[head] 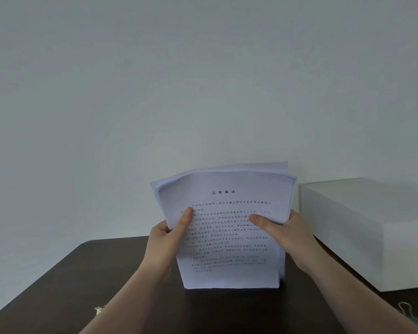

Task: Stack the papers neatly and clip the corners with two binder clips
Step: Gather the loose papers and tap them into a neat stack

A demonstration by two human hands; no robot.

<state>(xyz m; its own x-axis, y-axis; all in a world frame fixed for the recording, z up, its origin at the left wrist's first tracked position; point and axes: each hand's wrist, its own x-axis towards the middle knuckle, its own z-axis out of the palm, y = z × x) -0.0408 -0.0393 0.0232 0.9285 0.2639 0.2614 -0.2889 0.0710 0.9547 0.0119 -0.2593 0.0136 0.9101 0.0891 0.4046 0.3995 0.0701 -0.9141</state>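
A stack of printed white papers [227, 249] stands upright on its bottom edge on the dark table [58, 285]. The top edges of the sheets fan unevenly. My left hand [165, 239] grips the stack's left side with the thumb on the front page. On the right side my right hand [285, 233] holds it the same way, thumb across the text. One binder clip [407, 312] with a wire handle lies at the table's lower right. A second small clip-like item [99, 309] shows beside my left forearm, too small to make out.
A white box [372, 227] sits on the table to the right of the papers, close to my right hand. A plain pale wall [203, 80] rises behind the table's far edge.
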